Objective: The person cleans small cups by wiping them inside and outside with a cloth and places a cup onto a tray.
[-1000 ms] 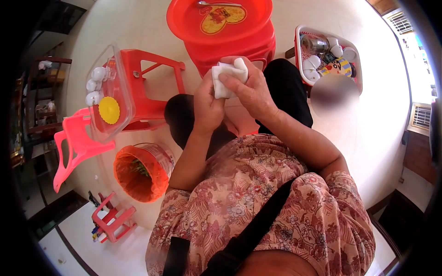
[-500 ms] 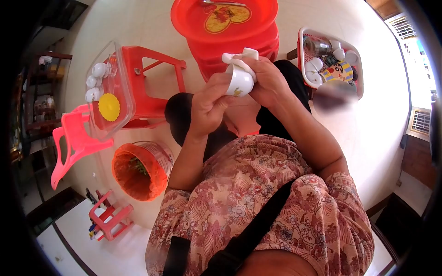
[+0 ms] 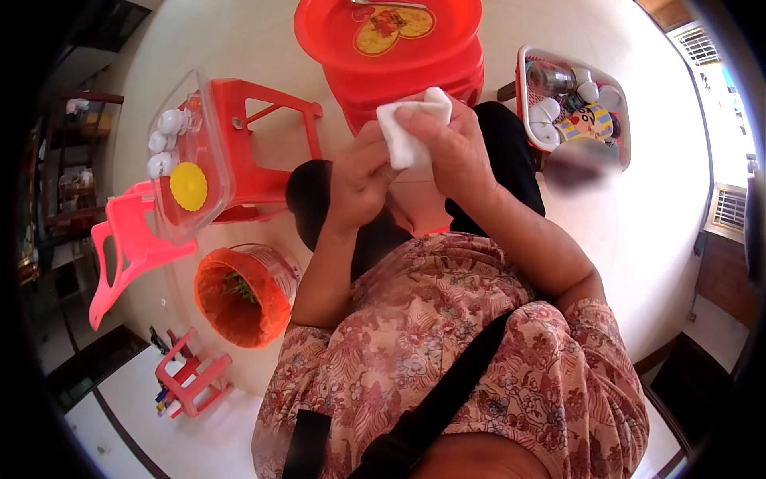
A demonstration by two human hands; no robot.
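My right hand (image 3: 459,148) presses a folded white cloth (image 3: 408,137) with its thumb, above my lap. On the other side, my left hand (image 3: 357,177) has its fingers curled against the cloth's left edge. The white cup that showed between the hands earlier is hidden behind the cloth and fingers, so its exact hold cannot be seen. Just beyond both hands stands a red stool stack (image 3: 403,84) bearing a red round tray (image 3: 319,36) with a metal utensil (image 3: 391,5) on it.
At left a clear tray (image 3: 219,188) on a red stool (image 3: 263,172) holds white cups and a yellow scalloped dish (image 3: 190,187). Below are a pink chair (image 3: 136,239) and an orange-lined bucket (image 3: 243,299). A white-rimmed basket (image 3: 625,104) of cups and jars is at right.
The white cup between my hands has gone out of sight. My right hand has turned, and the cloth now lies across the front, under its thumb.
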